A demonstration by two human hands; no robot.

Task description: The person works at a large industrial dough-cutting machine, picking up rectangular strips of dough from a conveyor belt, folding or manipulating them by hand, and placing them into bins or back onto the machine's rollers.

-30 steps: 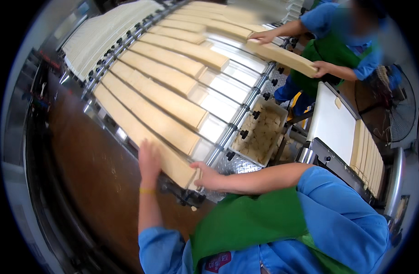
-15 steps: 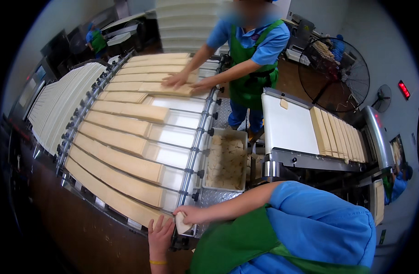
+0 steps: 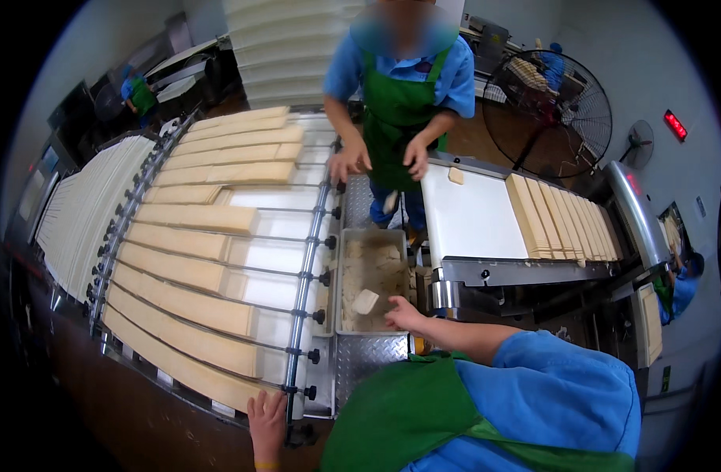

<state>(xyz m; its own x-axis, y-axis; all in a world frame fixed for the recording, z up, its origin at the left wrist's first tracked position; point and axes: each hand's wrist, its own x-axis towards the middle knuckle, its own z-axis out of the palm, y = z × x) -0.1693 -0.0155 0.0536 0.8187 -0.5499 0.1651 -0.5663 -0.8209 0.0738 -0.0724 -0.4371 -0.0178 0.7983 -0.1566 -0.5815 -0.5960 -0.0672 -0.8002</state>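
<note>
Head view: the right hand [image 3: 406, 315] is holding its fingers apart, pinching nothing; the scrap [image 3: 366, 302] is showing just left of their tips, against the bin [image 3: 374, 331]. The left hand [image 3: 267, 418], fingers slightly spread, is resting at the right end of the nearest strip [image 3: 179, 361], whose long axis is running up and left from it.

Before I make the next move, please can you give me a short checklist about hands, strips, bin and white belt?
1. Right hand holds nothing: ok.
2. Left hand at the near end of the nearest beige strip: ok.
3. Pale scrap resting inside the bin: cannot tell; it appears over it.
4. White belt free of loose bits: not ok; one small piece lies there.
5. Co-worker's hands away from the nearest beige strip: ok.
</note>
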